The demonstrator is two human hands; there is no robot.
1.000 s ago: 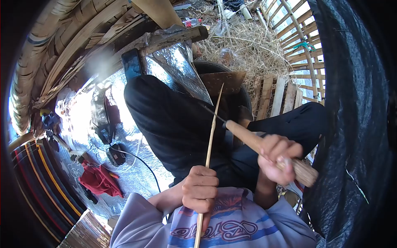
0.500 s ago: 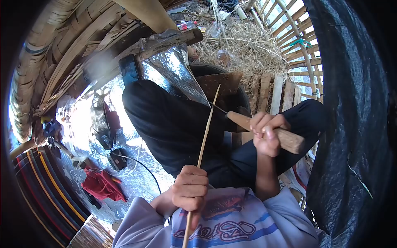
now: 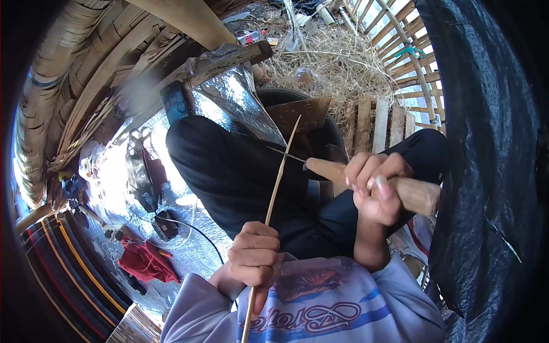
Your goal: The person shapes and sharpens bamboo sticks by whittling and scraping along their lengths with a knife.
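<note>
My left hand [image 3: 254, 257] is closed in a fist around a thin, pale wooden stick [image 3: 278, 182]. The stick slants upward and tapers to a pointed far end. Wrapped around the thick wooden handle of a knife [image 3: 326, 169] are the fingers of my right hand [image 3: 374, 186]. The knife's narrow blade [image 3: 294, 156] points left and crosses the stick below its tip; whether the two touch, I cannot tell. My crossed legs in dark trousers [image 3: 229, 166] lie beneath both tools.
Beyond my knees stand a dark round tub [image 3: 337, 128] with a brown board [image 3: 306, 114] and several wooden slats [image 3: 380, 123]. A phone [image 3: 174, 102] rests by my left knee. A cable runs from a black adapter [image 3: 164, 226] on the shiny floor sheet. Black plastic sheeting [image 3: 486, 171] hangs at right.
My right hand and the knife have moved right and slightly up, and more of the blade shows left of the stick. My left hand and the stick have shifted slightly left.
</note>
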